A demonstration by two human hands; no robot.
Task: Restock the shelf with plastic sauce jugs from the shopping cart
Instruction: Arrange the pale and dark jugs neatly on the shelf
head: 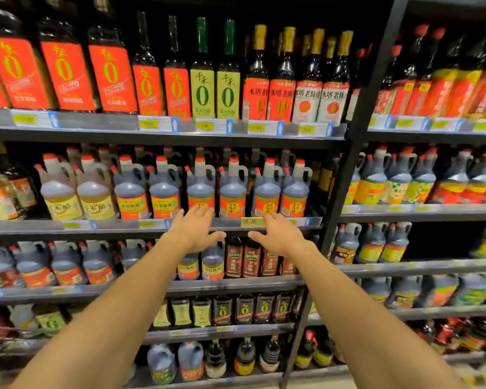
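Note:
A row of plastic sauce jugs with red caps, dark liquid and orange labels (232, 189) stands on the second shelf (110, 224). My left hand (195, 228) reaches up with spread, straight fingers; its fingertips are at the base of one jug (200, 189) near the shelf edge. My right hand (278, 234) is likewise open, fingertips at the shelf edge below another jug (267, 189). Neither hand holds anything. The shopping cart is out of view.
Tall bottles with orange and green labels (202, 88) fill the top shelf. More jugs (34, 265) and dark bottles (250, 259) sit on lower shelves. A black upright post (345, 178) separates this bay from the right-hand bay of jugs (373, 181).

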